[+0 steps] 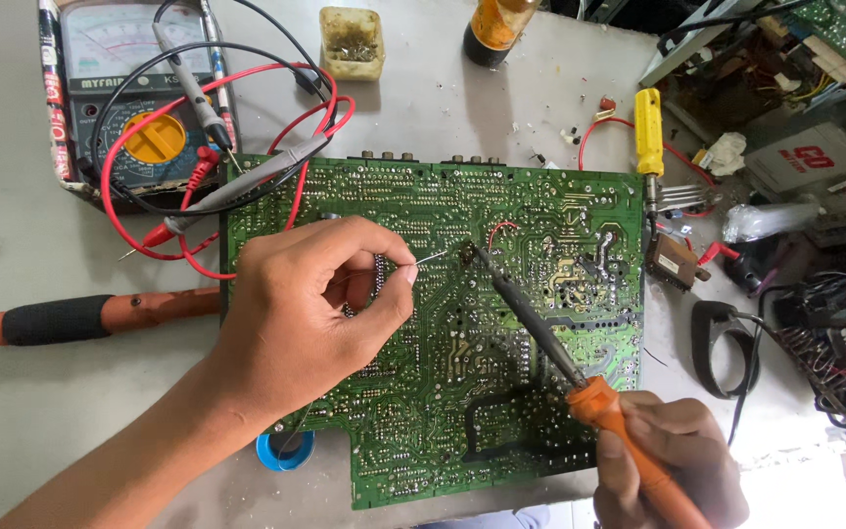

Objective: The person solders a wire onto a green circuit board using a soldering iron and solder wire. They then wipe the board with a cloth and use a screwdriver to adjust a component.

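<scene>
Two bare hands work over a large green circuit board (501,294) lying solder-side up on a grey table (12,392). Left hand (310,299) is closed in a pinch, thumb and forefinger gripping a thin solder wire (431,258) whose free end points right toward a joint near the board's upper middle. Right hand (673,465) is closed around the orange handle of a soldering iron (540,333), at the lower right; the dark shaft runs up-left across the board and its tip sits at the same joint, just beside the wire's end. Cannot tell if tip and wire actually touch. A small red wire loop (501,233) sits on the board just right of that joint.

Upper left: analog multimeter (134,98) with a yellow dial, its red and black leads (247,181) coiled over it and the grey probes lying across the board's top left corner. Left edge: orange tool with black grip (80,318) lying flat, apart from the hands. Blue solder spool (284,451) peeks out under the left forearm at the board's lower left edge. Top centre: small yellowish flux tub (352,44), with a dark bottle (494,29) to its right. Yellow-handled screwdriver (649,137) lies just off the board's upper right corner. Far right: heap of loose parts, wires and boards (815,147).
</scene>
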